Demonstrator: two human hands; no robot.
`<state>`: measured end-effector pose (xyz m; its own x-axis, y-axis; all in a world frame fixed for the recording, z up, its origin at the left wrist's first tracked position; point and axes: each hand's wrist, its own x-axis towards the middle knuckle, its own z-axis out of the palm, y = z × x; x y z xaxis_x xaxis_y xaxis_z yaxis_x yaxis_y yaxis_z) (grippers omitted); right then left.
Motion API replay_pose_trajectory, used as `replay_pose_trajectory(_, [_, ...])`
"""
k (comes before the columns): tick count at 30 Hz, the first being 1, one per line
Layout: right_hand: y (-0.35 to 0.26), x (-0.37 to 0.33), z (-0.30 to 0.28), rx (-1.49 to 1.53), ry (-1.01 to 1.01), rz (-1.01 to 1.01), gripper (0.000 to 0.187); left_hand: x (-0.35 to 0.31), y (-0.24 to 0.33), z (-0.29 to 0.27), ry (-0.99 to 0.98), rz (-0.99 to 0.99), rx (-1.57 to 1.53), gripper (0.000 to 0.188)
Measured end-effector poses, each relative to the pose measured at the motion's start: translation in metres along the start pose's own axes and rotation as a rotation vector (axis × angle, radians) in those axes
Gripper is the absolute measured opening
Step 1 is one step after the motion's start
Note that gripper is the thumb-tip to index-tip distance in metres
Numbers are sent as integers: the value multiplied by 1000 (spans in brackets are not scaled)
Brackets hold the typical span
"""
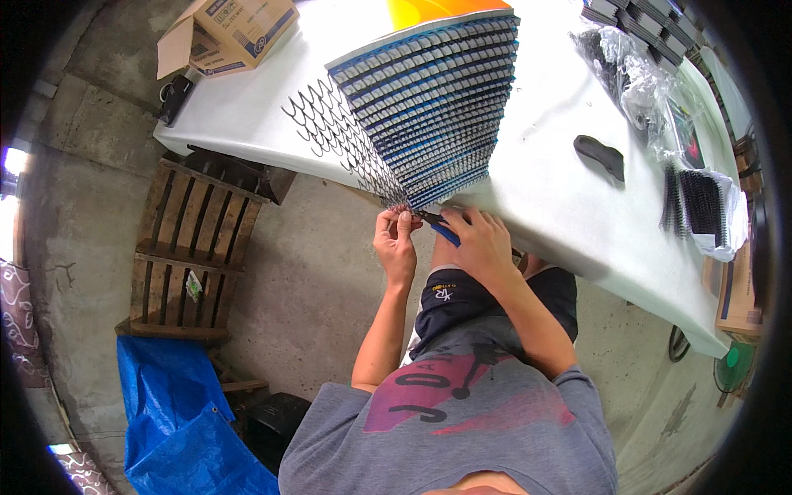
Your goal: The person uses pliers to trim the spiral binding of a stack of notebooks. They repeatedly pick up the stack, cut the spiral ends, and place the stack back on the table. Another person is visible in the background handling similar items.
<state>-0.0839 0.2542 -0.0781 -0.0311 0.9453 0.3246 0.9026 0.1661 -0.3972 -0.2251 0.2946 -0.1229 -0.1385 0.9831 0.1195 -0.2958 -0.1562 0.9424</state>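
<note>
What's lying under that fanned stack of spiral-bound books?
Under the stack of books shows the white table cover, and an orange sheet at its far end. Whatever lies directly beneath stays covered.

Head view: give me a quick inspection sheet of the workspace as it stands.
Surface: white table, mostly covered.
Job's things: fanned stack of wire-bound notebooks; binding wire sticking out at its left; blue-handled pliers at the near end.
Clutter: cardboard box, plastic bags of black wire combs, black tool.
Grippers: left hand pinches the wire end; right hand holds the pliers.
Cables: nothing seen.
Surroundings: concrete floor, wooden pallet, blue tarp.
</note>
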Motion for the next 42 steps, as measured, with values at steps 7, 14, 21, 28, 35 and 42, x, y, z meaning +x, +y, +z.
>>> replay_pose_trajectory(7, [-2, -1, 0, -28, -144, 114, 40, -4, -1, -9, -9, -37, 43, 15])
replay_pose_trajectory(14, [-8, -2, -17, -129, 124, -8, 35, -5, 4, -9, -21, -30, 91, 16])
replay_pose_trajectory(21, [-9, 1, -11, -122, 90, -7, 40, -5, 6, -9, -28, -55, 63, 17])
replay_pose_trajectory(28, [-10, 3, -13, -53, 26, 31, 39, -6, 12, -5, -25, -71, 59, 16])
replay_pose_trajectory(35, [-2, 3, -2, -59, 23, -5, 34, -7, 10, -5, -9, -68, 55, 16])
replay_pose_trajectory(42, [1, 4, 3, -37, -18, 23, 43, -11, 12, -7, -26, -144, 6, 17])
